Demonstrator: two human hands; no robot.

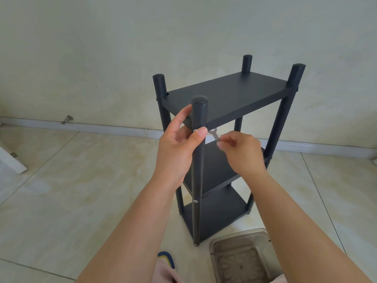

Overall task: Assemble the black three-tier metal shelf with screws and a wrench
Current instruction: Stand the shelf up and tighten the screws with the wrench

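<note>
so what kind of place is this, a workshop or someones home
Most likely a room in a home, not a workshop. The shelf stands on a glossy tiled floor by a plain wall with a white skirting board, and a slipper shows at the bottom edge.

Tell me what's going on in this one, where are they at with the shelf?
A person is fastening the near front post of a black three-tier shelf that stands upright on the tiled floor. The left hand grips the post just below the top tier, thumb on a screw there. The right hand pinches a small metal wrench reaching toward that joint. All three tiers are in place. A shallow tray sits on the floor nearby.
</note>
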